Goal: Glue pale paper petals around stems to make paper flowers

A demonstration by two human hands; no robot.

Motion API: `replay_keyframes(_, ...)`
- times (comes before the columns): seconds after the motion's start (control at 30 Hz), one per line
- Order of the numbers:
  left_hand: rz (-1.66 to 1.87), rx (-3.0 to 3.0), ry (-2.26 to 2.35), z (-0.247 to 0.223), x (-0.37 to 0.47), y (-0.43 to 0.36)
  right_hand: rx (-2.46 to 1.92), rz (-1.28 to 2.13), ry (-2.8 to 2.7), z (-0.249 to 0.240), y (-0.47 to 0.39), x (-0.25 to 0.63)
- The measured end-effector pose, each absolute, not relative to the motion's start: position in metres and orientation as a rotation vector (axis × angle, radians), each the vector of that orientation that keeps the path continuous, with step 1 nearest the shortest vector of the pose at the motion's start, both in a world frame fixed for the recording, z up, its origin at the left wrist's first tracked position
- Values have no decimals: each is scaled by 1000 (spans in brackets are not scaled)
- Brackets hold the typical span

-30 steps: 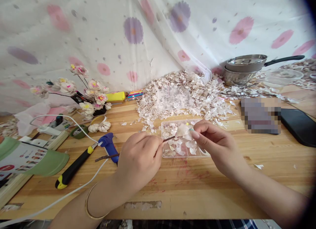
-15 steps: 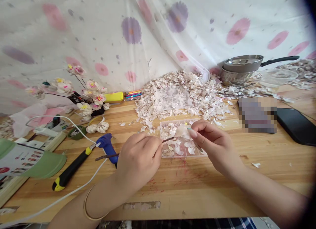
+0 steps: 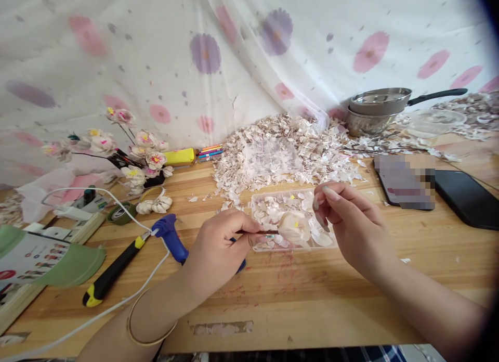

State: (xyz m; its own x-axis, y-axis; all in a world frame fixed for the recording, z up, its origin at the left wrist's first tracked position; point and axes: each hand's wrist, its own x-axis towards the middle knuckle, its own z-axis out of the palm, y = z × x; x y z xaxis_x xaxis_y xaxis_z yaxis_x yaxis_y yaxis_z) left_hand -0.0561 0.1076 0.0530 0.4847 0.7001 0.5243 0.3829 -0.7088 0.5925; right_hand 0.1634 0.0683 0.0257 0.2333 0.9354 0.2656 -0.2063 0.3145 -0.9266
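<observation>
My left hand (image 3: pixel 224 245) pinches a thin brown stem between thumb and fingers. At the stem's end is a white handmade flower (image 3: pixel 295 228) with a yellow centre, held over the box. My right hand (image 3: pixel 349 219) hovers just to the right of the flower, fingers loosely bent and thumb raised, with nothing visible in it. Under both, a clear compartment box (image 3: pixel 255 206) holds loose whitish petals (image 3: pixel 271 203). A blue glue gun (image 3: pixel 171 234) lies left of my left hand, partly hidden by it.
Behind the box is a heap of pale petals (image 3: pixel 234 164) with a clear plastic tray (image 3: pixel 268 156) on it. Finished flowers (image 3: pixel 146 154) stand at left, near green tape (image 3: pixel 120 214) and a white cord (image 3: pixel 128 294). Pans (image 3: pixel 380 104) and two phones (image 3: pixel 468 198) are at right.
My right hand has let go of the flower and moved slightly right. My left hand has turned the stem, so the flower's yellow centre now shows and it sits a little lower.
</observation>
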Motion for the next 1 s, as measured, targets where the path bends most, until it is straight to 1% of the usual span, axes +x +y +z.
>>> replay_keyframes(0.3, 783, 1601, 693, 57, -48, 106, -902, 976, -1006, 27, 69, 164)
replay_keyframes(0.43, 690, 1409, 727, 59, -48, 108, -902, 988, -1020, 25, 68, 164)
replay_keyframes(0.53, 675, 1375, 730, 59, -48, 109, -908, 993, -1033, 23, 69, 164)
replay_keyframes(0.63, 719, 1527, 795, 57, -49, 108, -911, 975, -1053, 21, 70, 164)
replay_keyframes(0.7, 818, 1790, 911, 55, -51, 108, -912, 923, -1105, 21, 70, 166)
replay_keyframes(0.77, 903, 2104, 990, 53, -53, 109, -915, 785, -1245, 23, 69, 169)
replay_keyframes(0.83, 919, 2345, 984, 52, -56, 111, -907, 577, -1477, 26, 69, 173)
replay_keyframes(0.93, 910, 2524, 956, 49, -57, 113, -869, 297, -1791, 32, 67, 177)
replay_keyframes(1.0, 895, 2564, 947, 48, -56, 114, -842, 207, -1887, 34, 67, 177)
